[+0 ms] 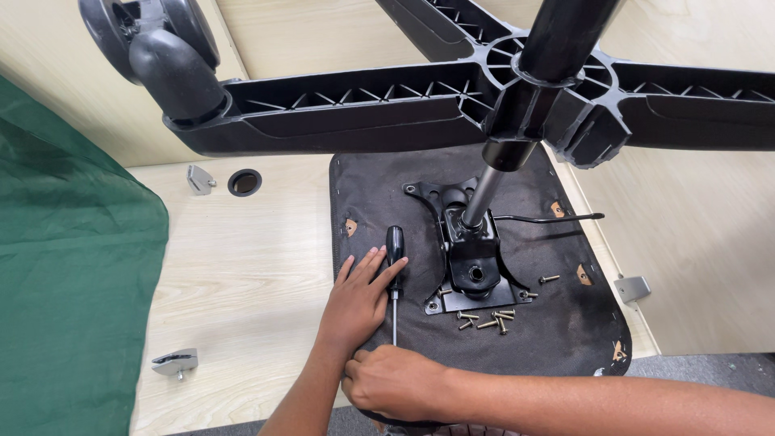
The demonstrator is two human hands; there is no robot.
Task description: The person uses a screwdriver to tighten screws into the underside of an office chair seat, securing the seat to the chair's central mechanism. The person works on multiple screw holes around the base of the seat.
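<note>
An upturned black chair seat (557,339) lies on a pale wooden table (242,266). A black metal mechanism plate (472,270) sits on it, and a gas cylinder (483,198) rises from that into the black star base (363,105) overhead. My left hand (359,300) rests flat on the seat with fingers apart, its index finger touching the black handle of a screwdriver (394,246) that lies there. My right hand (395,381) is curled over the seat's front edge, just below the screwdriver's tip. Several loose screws (484,320) lie by the plate's front edge.
A caster wheel (157,40) hangs at the top left. A thin black lever (549,218) sticks out to the right of the plate. Green cloth (64,282) covers the left side. Metal brackets (176,362) (198,179) (631,288) and a round grommet hole (245,182) are on the table.
</note>
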